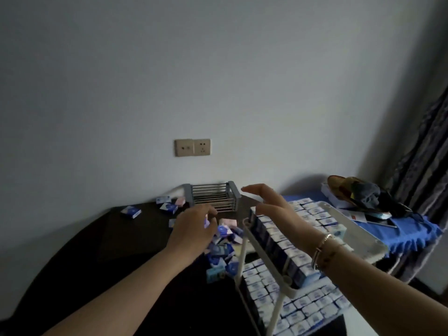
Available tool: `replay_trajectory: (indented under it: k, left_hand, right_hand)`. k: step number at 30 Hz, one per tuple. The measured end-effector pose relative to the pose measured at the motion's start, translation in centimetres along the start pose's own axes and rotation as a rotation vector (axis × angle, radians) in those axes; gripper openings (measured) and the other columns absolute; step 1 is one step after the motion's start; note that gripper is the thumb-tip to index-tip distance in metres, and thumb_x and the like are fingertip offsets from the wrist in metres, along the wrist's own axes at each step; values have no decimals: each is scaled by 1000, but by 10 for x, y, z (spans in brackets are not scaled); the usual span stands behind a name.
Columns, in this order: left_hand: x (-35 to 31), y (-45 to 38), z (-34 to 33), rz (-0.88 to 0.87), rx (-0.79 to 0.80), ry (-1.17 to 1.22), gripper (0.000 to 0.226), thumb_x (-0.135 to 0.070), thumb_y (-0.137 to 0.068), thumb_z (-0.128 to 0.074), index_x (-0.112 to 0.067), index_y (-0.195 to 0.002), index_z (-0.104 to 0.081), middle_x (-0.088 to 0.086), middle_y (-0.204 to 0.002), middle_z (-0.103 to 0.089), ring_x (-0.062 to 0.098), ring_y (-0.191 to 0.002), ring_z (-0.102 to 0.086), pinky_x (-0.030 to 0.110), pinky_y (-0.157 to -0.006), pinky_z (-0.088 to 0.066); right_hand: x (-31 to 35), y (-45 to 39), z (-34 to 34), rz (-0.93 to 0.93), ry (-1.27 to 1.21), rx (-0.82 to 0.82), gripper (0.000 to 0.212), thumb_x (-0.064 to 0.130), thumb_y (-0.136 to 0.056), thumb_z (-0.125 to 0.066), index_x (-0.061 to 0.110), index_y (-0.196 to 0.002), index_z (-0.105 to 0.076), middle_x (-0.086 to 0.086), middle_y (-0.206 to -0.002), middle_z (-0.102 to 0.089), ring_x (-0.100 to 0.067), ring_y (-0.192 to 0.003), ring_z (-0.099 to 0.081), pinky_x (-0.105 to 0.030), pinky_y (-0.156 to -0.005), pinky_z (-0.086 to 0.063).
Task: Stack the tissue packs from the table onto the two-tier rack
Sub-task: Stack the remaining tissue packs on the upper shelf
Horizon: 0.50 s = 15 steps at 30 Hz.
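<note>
A loose heap of tissue packs (224, 248) lies on the dark table (101, 238), just left of the white two-tier rack (363, 248), whose upper and lower tiers both hold tight rows of packs. The left hand (194, 226) reaches down onto the heap with fingers curled over the packs; whether they actually pinch one cannot be told, as the fingertips are blurred. The right hand (274, 207) hovers above the far end of the rack's upper tier, fingers straight and spread, holding nothing; bracelets (322, 248) circle its wrist. A few stray packs (167, 206) lie farther back beside a grey wire basket (213, 196) near the wall, below a double wall socket (192, 147)
</note>
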<state>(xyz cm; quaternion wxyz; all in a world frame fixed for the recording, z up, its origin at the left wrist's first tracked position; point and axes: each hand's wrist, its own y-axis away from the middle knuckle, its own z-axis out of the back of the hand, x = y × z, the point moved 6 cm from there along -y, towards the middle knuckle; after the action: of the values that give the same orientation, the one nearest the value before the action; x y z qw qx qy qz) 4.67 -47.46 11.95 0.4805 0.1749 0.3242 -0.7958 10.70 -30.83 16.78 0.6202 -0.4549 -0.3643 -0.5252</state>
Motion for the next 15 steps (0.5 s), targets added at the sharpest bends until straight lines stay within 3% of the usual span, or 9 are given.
replay_trajectory:
  k: [2,4,7,10,15]
  left_hand:
    - [34,14,25,42,-7,-9,17,-19,-89,-57,-22,-102,-67,-7,-104,-67,11,-95,-61,26,-87,-44]
    - [66,26,46,78,-22,-9,16,-18,-89,-58,-22,-102,-67,-6,-103,-67,12,-98,-62,28,-89,-46]
    - [107,41,63,148,-7,-19,18,-18,-91,-58,-21,-108,-65,-7,-107,-65,9,-103,-60,29,-92,-48]
    - [139,47,65,207,6,-27,22,-19,-92,-58,-22,-114,-62,-9,-113,-62,7,-107,-57,24,-92,-47]
    - [181,37,37,295,62,-10,25,-19,-91,-61,-24,-115,-60,-9,-117,-60,5,-109,-56,21,-92,-45]
  right_hand:
    - [2,-13,-41,-27,-22,35,50,9,-65,-49,11,-115,-56,-8,-90,-66,-5,-72,-64,-17,-69,-47]
    - [-5,-26,-77,-54,-19,63,42,12,-66,-51,21,-107,-59,-17,-101,-66,-15,-83,-62,-28,-78,-48]
    - [-28,-44,-116,-93,64,66,33,18,-71,-54,25,-103,-58,-11,-116,-61,-26,-105,-60,-41,-92,-47]
    - [-64,-62,-132,-175,220,15,26,8,-84,-57,21,-107,-56,-10,-108,-61,-24,-99,-59,-39,-85,-48]
    - [-132,-87,-143,-300,390,-9,28,9,-89,-55,11,-117,-56,-7,-111,-57,-14,-93,-51,-22,-73,-40]
